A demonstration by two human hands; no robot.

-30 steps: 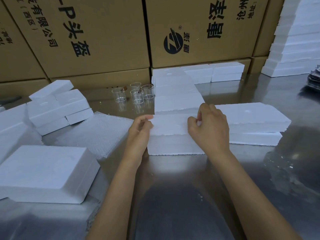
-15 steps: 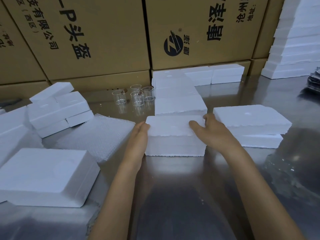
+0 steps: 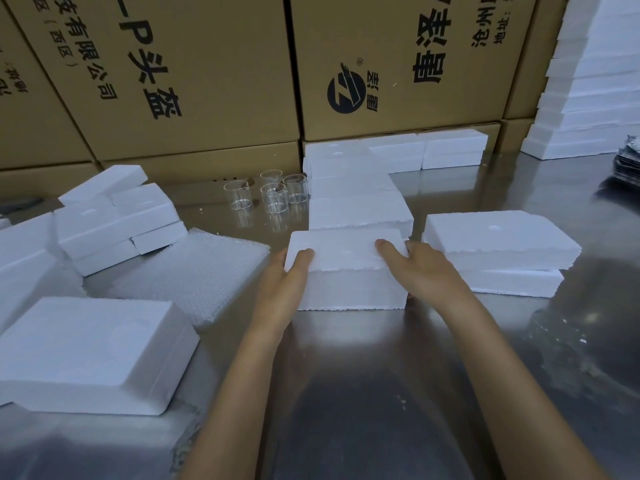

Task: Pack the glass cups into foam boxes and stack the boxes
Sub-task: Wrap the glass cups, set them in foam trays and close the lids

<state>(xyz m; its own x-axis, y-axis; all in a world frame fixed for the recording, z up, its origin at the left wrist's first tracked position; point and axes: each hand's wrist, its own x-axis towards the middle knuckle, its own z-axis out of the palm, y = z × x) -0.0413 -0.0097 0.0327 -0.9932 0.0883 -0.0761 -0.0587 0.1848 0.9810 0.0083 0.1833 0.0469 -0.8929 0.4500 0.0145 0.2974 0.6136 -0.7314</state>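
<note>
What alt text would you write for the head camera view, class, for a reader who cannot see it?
Two bare hands, left hand and right hand, hold the ends of a closed white foam box on a shiny metal table. Four empty glass cups stand behind it, with more foam boxes around and cardboard cartons at the back.

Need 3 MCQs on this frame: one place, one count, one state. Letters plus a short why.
1. Where do the glass cups stand?
A. behind the bubble wrap, left of the foam stack
B. inside the held box
C. on the cardboard cartons

2. How many glass cups are visible?
A. two
B. four
C. seven

3. What is happening to the foam box at centre?
A. it lies untouched
B. one hand presses its top
C. both hands hold its ends

Answers:
1 A: they stand on the metal table near the cartons.
2 B: four clear cups clustered.
3 C: left hand and right hand clasp opposite ends.
</note>
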